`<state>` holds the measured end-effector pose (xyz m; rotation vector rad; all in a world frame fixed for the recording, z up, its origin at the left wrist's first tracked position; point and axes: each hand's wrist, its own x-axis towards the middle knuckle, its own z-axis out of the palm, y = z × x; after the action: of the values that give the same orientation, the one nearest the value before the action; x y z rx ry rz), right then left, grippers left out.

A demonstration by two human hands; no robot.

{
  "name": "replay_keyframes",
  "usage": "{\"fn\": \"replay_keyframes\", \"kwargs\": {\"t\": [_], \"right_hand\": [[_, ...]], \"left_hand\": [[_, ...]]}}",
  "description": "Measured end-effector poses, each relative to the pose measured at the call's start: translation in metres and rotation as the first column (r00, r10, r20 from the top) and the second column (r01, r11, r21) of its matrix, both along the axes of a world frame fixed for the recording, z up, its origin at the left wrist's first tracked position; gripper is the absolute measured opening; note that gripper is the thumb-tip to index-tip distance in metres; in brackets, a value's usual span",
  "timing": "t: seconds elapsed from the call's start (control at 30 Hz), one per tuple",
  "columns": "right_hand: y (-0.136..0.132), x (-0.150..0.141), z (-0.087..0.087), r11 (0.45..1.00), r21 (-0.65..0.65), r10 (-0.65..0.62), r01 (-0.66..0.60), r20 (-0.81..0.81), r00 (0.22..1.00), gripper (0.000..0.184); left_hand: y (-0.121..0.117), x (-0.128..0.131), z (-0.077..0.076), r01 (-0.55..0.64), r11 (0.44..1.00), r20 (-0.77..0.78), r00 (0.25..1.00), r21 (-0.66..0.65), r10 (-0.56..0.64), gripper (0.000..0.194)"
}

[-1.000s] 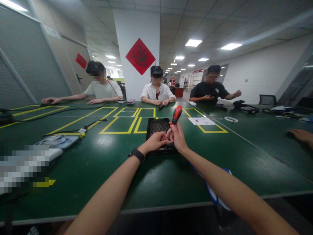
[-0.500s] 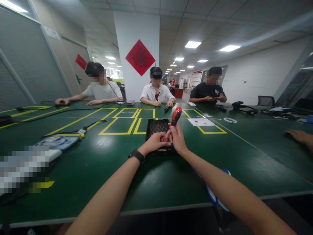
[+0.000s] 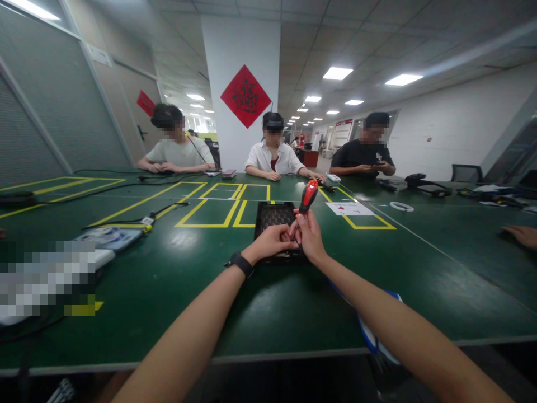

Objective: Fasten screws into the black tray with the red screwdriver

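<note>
1. Black open-topped tray (image 3: 273, 215): rests on the green table (image 3: 268, 316) straight ahead, at 12 o'clock from the wearer; both hands cover much of its near end
2. Right hand (image 3: 311, 239): comes in from the tray's 5 o'clock, fingers closed around the lower part of the red-and-black screwdriver (image 3: 309, 196), whose handle points up toward 1 o'clock
3. Left hand (image 3: 272, 240): comes in from 7 o'clock, fingers curled beside the right hand's; whether they pinch anything, I cannot tell
4. Screwdriver: likely light and rigid, its glossy handle possibly slick; best held around the thick grip, with fingertips steadying the shaft
5. Tray: probably light, stiff plastic; hold it by the side walls, at 3 and 9 o'clock
</note>
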<state>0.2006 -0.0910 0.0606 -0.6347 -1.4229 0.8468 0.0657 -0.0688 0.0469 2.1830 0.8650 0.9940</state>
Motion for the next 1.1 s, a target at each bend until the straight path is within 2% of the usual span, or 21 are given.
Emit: {"fn": "replay_keyframes", "kwargs": {"t": [0.1,0.27,0.37,0.5,0.57,0.67,0.8,0.87,1.1], "right_hand": [[-0.001,-0.001,0.001,1.0,-0.001,0.0,0.0,-0.001,1.0,0.031],[0.0,-0.001,0.0,1.0,0.012,0.014,-0.014,-0.005,1.0,0.03],[0.004,0.002,-0.002,1.0,0.009,0.019,-0.019,-0.017,1.0,0.029],[0.009,0.004,-0.005,0.997,-0.035,0.071,-0.072,-0.033,0.997,0.031],[0.01,0.004,-0.005,0.994,-0.056,0.093,-0.095,-0.035,0.995,0.032],[0.01,0.004,-0.005,0.996,-0.048,0.076,-0.078,-0.042,0.996,0.033],[0.011,0.005,-0.004,0.999,-0.023,0.035,-0.036,-0.053,0.998,0.032],[0.011,0.006,-0.004,0.999,-0.033,0.033,-0.035,-0.045,0.998,0.032],[0.014,0.008,-0.003,0.995,-0.058,0.082,-0.083,-0.024,0.996,0.036]], "left_hand": [[0.002,0.0,-0.003,-0.071,0.997,-0.052,0.996,0.041,0.073,0.034],[0.001,-0.001,-0.003,-0.058,0.997,-0.081,0.995,0.055,0.062,0.032],[0.0,-0.002,0.0,-0.01,0.998,-0.072,0.997,0.057,0.014,0.029],[-0.001,-0.003,0.004,0.134,0.99,-0.078,0.988,0.034,-0.131,0.023],[-0.001,-0.003,0.005,0.16,0.987,-0.089,0.984,0.027,-0.157,0.023],[0.0,0.0,0.002,0.126,0.992,-0.076,0.989,0.027,-0.124,0.025],[0.004,0.001,-0.004,-0.001,0.999,-0.049,0.999,0.038,0.003,0.03],[0.006,0.0,-0.006,-0.013,0.999,-0.065,0.998,0.036,0.015,0.03],[0.008,-0.003,-0.005,0.165,0.98,-0.045,0.984,-0.112,-0.171,0.021]]}}
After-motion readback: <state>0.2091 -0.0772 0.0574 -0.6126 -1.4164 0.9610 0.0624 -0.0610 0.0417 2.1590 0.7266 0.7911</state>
